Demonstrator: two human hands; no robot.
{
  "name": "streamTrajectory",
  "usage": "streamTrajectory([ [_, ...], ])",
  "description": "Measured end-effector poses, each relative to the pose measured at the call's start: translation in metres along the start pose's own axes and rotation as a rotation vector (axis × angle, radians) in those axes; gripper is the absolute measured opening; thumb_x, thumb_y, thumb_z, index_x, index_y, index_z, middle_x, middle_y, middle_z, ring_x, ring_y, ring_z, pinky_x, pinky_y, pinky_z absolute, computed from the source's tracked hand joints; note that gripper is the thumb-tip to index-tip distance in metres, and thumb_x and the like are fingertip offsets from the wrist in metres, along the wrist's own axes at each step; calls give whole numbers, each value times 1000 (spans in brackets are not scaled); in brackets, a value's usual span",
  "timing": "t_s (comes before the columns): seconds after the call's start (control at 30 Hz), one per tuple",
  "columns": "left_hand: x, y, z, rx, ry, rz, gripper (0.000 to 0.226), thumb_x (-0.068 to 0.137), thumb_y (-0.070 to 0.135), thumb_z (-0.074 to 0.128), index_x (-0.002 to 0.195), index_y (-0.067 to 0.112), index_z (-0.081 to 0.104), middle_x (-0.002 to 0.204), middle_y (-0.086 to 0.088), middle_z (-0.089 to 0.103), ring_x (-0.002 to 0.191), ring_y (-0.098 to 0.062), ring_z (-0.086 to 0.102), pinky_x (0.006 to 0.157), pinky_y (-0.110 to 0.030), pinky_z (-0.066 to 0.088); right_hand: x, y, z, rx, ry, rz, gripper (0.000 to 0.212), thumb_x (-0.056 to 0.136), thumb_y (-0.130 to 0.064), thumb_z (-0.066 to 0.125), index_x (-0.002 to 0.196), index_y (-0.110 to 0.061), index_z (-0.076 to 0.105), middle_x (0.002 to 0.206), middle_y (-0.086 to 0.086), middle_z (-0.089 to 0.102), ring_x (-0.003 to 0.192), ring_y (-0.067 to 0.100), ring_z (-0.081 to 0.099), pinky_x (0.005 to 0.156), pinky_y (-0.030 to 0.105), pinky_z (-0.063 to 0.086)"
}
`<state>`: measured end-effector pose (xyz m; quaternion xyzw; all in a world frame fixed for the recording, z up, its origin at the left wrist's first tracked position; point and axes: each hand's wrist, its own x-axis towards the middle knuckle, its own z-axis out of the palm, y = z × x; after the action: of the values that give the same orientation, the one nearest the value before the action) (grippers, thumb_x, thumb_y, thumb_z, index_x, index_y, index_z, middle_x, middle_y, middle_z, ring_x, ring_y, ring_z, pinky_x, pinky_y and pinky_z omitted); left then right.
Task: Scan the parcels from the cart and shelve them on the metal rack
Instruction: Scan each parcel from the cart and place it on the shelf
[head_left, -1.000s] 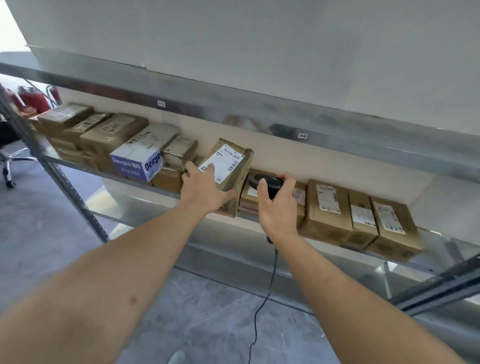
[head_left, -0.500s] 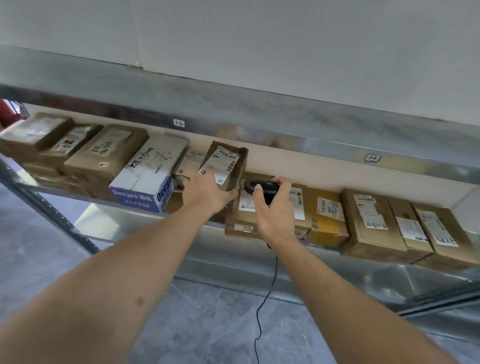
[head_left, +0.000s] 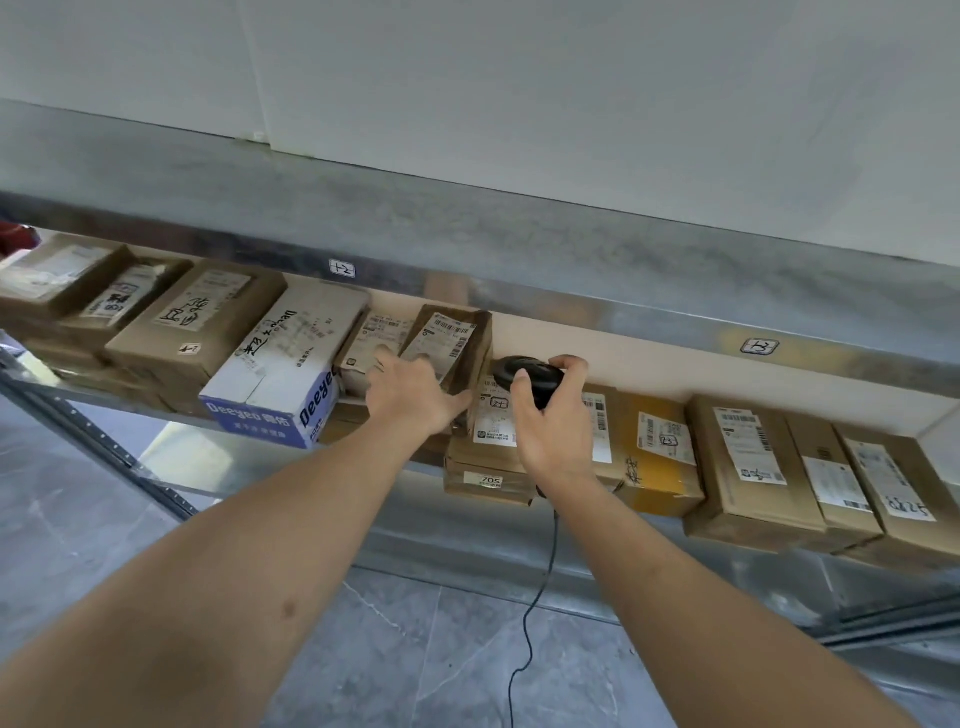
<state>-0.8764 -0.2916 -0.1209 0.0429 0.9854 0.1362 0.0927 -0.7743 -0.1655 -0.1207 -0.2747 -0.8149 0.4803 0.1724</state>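
Right now the shelving step looks to be in hand: the left hand (head_left: 410, 397) holds a small brown parcel (head_left: 451, 345) on the middle shelf of the metal rack (head_left: 519, 249), its fingers curled round the near end and thumb reaching to the right edge. The parcel sits tilted, label side up toward the camera, its long axis running from near to far, the far end pointing at the back wall and leaning a little right. It stands between a white-and-blue carton (head_left: 291, 364) on the left and a stack of flat brown boxes (head_left: 493, 457) on the right, touching a smaller labelled box (head_left: 374, 338) just to its left.

The right hand (head_left: 550, 421) grips a black scanner (head_left: 527, 375), fingers wrapped over its head, with the cord (head_left: 535, 608) hanging to the floor. The scanner hovers just right of the parcel, above the stack.

Whether the label has been read cannot be told. The next move probably calls for pushing the parcel deeper until it lies settled in the gap, then letting go without disturbing its neighbours. More boxes (head_left: 753, 467) line the shelf further right.
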Motion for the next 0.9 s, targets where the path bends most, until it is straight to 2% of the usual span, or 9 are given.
streamTrajectory([
  [0.17, 3, 2, 1, 39, 25, 125, 79, 84, 76, 66, 135, 17, 59, 144, -20, 38, 130, -46, 46, 107, -55, 48, 5, 4, -3, -4, 2, 3, 35, 104, -48, 53, 129, -34, 32, 98, -6, 66, 87, 17, 69, 85, 50, 59],
  [0.3, 2, 6, -1, 91, 74, 242, 73, 88, 70, 65, 139, 18, 56, 144, -20, 45, 136, -44, 45, 114, -56, 43, 4, 4, -5, -6, 19, 8, 37, 105, -46, 53, 132, -32, 33, 99, -8, 64, 88, 13, 67, 86, 48, 60],
  [0.43, -4, 10, -5, 88, 87, 367, 58, 93, 58, 65, 137, 20, 58, 140, -14, 52, 134, -40, 50, 109, -57, 48, -4, 2, -10, -3, 49, 3, 37, 106, -44, 53, 134, -29, 34, 95, -12, 60, 87, 12, 65, 79, 39, 57],
  [0.53, -15, 15, -7, 115, 76, 461, 45, 98, 53, 62, 127, 18, 63, 132, -12, 59, 122, -35, 58, 100, -51, 53, -16, 2, -18, -12, 105, 14, 36, 106, -44, 53, 132, -29, 34, 99, -4, 65, 84, 13, 64, 73, 34, 51],
  [0.6, -25, 20, -7, 137, 56, 529, 47, 100, 53, 59, 132, 18, 61, 130, -11, 60, 118, -32, 60, 97, -49, 55, -25, 4, -24, -12, 159, 32, 36, 104, -48, 52, 130, -32, 33, 104, 3, 68, 87, 22, 68, 79, 43, 57],
  [0.7, -40, 29, -8, 152, 19, 636, 55, 101, 51, 54, 145, 17, 55, 136, -9, 58, 122, -32, 58, 99, -51, 54, -42, 8, -44, -19, 246, 51, 37, 103, -49, 52, 129, -31, 34, 104, 5, 67, 93, 29, 67, 88, 53, 57],
  [0.9, -93, 68, -14, 163, 14, 846, 57, 101, 54, 52, 147, 19, 56, 139, -7, 60, 126, -34, 57, 102, -50, 52, -85, 15, -103, -3, 412, 67, 35, 104, -47, 53, 128, -28, 37, 105, 1, 65, 94, 28, 66, 86, 46, 55],
])
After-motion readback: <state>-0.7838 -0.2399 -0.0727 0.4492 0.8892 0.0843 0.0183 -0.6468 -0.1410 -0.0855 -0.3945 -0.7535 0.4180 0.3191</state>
